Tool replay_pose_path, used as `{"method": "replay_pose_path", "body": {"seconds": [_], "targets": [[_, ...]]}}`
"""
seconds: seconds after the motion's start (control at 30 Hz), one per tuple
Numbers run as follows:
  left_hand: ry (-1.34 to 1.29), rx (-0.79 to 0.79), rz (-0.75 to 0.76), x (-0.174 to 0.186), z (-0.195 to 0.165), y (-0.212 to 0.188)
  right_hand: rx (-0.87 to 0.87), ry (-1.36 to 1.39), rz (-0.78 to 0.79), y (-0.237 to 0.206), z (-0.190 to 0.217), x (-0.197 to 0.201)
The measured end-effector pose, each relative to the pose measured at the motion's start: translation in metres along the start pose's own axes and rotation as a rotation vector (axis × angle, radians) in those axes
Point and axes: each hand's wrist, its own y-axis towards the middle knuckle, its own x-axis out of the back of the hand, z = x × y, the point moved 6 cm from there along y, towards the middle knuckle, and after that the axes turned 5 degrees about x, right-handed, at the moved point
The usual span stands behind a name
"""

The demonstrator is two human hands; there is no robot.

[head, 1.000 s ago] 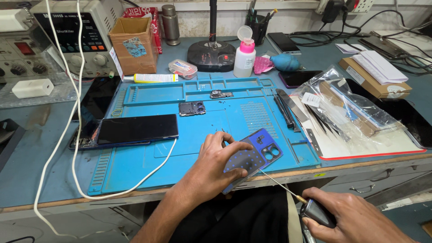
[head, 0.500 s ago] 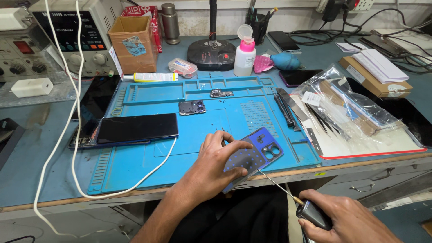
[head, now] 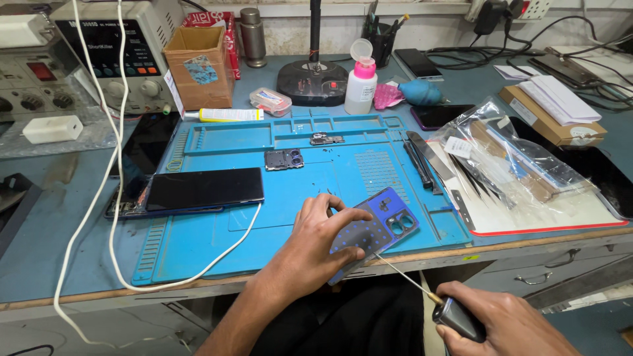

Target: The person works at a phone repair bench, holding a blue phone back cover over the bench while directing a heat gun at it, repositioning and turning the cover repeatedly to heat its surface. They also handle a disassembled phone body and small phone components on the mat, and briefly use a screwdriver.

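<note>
Both hands were engaged: left hand [head: 315, 237] pressed the blue phone back cover [head: 376, 229] flat at the front edge of the blue mat [head: 217, 237] on the bench, right hand [head: 504, 323] gripped a screwdriver [head: 428, 296]. Tip lay at the cover's lower edge; judged best kept upright and seated squarely, cover pinned firmly against slipping.

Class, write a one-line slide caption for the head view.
Left hand steadies a blue phone back cover while right hand angles a screwdriver toward it.
</note>
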Motion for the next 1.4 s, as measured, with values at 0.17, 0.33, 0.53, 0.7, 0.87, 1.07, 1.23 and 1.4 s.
{"method": "replay_pose_path", "body": {"seconds": [0.17, 0.33, 0.53, 0.7, 0.87, 1.07, 1.23, 1.4], "targets": [[-0.024, -0.003, 0.000, -0.001, 0.000, 0.001, -0.177, -0.090, 0.125, -0.001, -0.011, 0.005], [-0.007, -0.014, -0.012, 0.000, 0.000, 0.000, -0.111, -0.109, 0.107, -0.002, 0.001, 0.011], [-0.009, -0.024, -0.020, 0.001, -0.002, 0.000, -0.138, -0.158, 0.143, -0.002, 0.001, 0.011], [-0.014, -0.004, -0.008, 0.000, -0.002, 0.000, -0.083, -0.109, 0.096, 0.000, 0.001, 0.007], [-0.011, -0.007, -0.005, 0.000, -0.002, 0.000, -0.103, -0.081, 0.113, -0.001, 0.004, 0.005], [-0.004, 0.015, 0.008, -0.002, 0.000, 0.001, -0.218, -0.055, 0.203, -0.004, 0.010, 0.000], [0.013, 0.010, 0.008, -0.002, 0.001, 0.001, 0.001, -0.001, 0.040, -0.002, 0.013, 0.007], [0.024, -0.114, -0.067, 0.003, -0.003, 0.000, -0.026, -0.010, 0.031, -0.002, 0.010, 0.015]]}}
